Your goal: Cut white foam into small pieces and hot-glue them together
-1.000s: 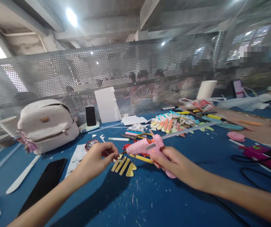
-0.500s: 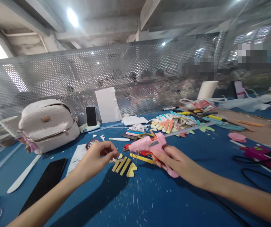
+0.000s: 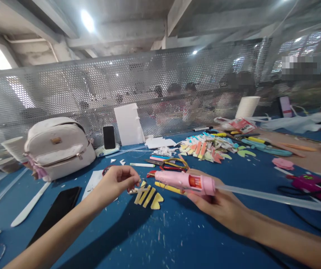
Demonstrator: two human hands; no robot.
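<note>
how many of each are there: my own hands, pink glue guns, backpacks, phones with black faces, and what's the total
Own hands: 2, the left hand and the right hand
Pink glue guns: 1, the glue gun in the right hand's grip
Backpacks: 1, the pale backpack
Phones with black faces: 2, the upright phone and the flat phone
Total: 6

The glue gun [image 3: 174, 179] is pale pink with an orange patch near its back, and the glue stick [image 3: 261, 194] is a cloudy white. Yellow bars stripe the cutout [image 3: 156, 202] (whether the dark blue between them is paint or bench [image 3: 205, 239], I can't tell). The bench is deep blue with pale specks, the backpack [image 3: 56, 149] cream, the screen [image 3: 138, 74] grey and dotted with holes.
</note>
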